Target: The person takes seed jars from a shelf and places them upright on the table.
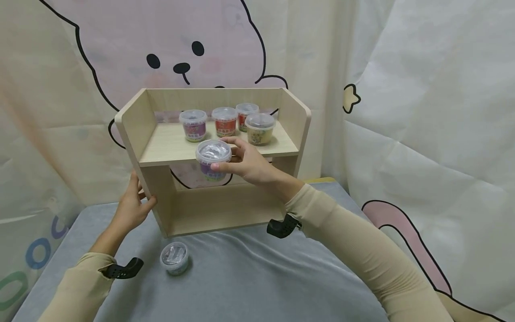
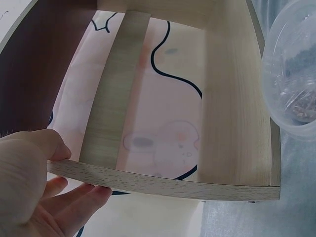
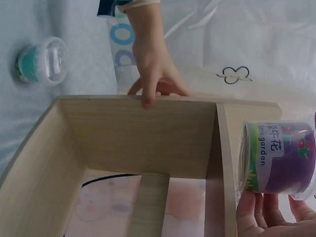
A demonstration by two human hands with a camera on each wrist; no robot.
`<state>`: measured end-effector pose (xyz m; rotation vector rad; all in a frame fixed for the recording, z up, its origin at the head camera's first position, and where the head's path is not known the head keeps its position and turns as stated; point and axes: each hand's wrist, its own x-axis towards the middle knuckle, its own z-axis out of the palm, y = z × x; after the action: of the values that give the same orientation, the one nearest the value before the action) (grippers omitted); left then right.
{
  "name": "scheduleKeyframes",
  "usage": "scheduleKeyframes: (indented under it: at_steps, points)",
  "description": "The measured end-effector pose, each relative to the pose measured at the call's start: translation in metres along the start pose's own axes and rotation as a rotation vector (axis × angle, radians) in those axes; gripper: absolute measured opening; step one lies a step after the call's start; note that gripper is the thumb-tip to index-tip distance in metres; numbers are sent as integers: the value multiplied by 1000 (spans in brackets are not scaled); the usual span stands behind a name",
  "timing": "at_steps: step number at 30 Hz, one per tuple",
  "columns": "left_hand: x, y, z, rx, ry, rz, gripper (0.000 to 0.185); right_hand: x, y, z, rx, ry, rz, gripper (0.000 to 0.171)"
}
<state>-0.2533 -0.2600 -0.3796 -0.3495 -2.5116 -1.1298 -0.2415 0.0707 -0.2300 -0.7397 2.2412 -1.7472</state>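
1. The wooden shelf unit [image 1: 213, 147] stands on the grey cloth-covered table [image 1: 257, 277] with a cartoon-print curtain [image 1: 169, 40] behind it; it looks light enough to tip, so it should be kept steady while anything is set on its upper board.

2. The left hand [image 1: 132, 208] grips the unit's left side panel, thumb on the front edge and fingers curled behind it, as the left wrist view shows; I judge this brace worth holding firm, pressing down rather than pulling forward.

3. The right hand [image 1: 245, 163] holds the purple-labelled tub [image 1: 213, 158] at the front edge of the upper board, fingers wrapped round its wall and thumb under the lid rim; the tub sits level, and it should stay so, lest the clear lid work loose.

4. Four lidded tubs [image 1: 227, 123] already stand on the upper board near the back, close together; the free space lies in front of them and to the left, so the held tub is best lowered there without nudging its neighbours.

5. A teal-labelled tub [image 1: 175, 258] rests on the table in front of the unit, apart from both hands; it is untouched.
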Motion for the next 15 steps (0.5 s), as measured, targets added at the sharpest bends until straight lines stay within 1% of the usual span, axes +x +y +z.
scheduleKeyframes:
  at_steps: [2, 8, 12, 15]
  points:
    - [0, -1, 0, -5, 0, -1, 95, -2, 2, 3, -25, -17, -2, 66]
    - [-2, -2, 0, 1, -3, -1, 96, -8, 14, 13, -23, -70, -17, 63]
    - [-2, -1, 0, 12, -9, -5, 96, -11, 23, 19, -22, -75, -32, 64]
    - [-1, 0, 0, 6, -11, -7, 96, -13, 30, 24, 6, -80, -10, 64]
